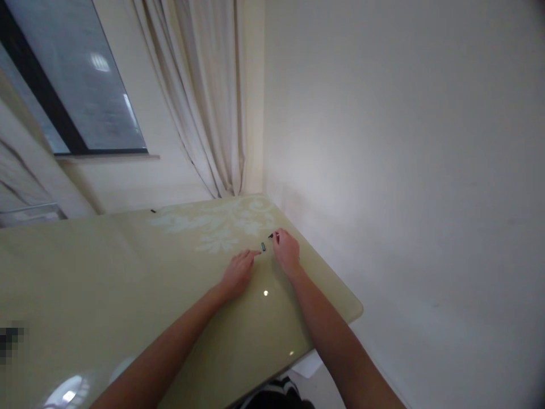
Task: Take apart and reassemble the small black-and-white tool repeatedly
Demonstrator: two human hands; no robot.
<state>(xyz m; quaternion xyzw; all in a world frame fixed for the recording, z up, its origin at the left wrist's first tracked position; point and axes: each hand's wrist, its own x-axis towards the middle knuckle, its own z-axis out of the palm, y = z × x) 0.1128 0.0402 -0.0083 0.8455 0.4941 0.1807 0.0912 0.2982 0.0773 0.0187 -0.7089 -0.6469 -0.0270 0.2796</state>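
Observation:
On the glossy pale yellow-green table (170,272) lies a small dark rectangular piece (263,246) with lighter marks, too small to identify. My left hand (239,272) rests on the tabletop just left of it, index finger stretched out with its tip close beside the piece. To the right and slightly farther back is my right hand (286,249), its fingers pinched around a small black object (271,236) that sticks out to the left of the fingertips. Most of that object is hidden by the fingers.
Another small black item (153,211) lies near the table's far edge. A white wall (404,170) runs along the table's right side. Curtains (213,102) and a dark-framed window (97,85) stand behind. A blurred dark patch (9,341) shows at the left edge.

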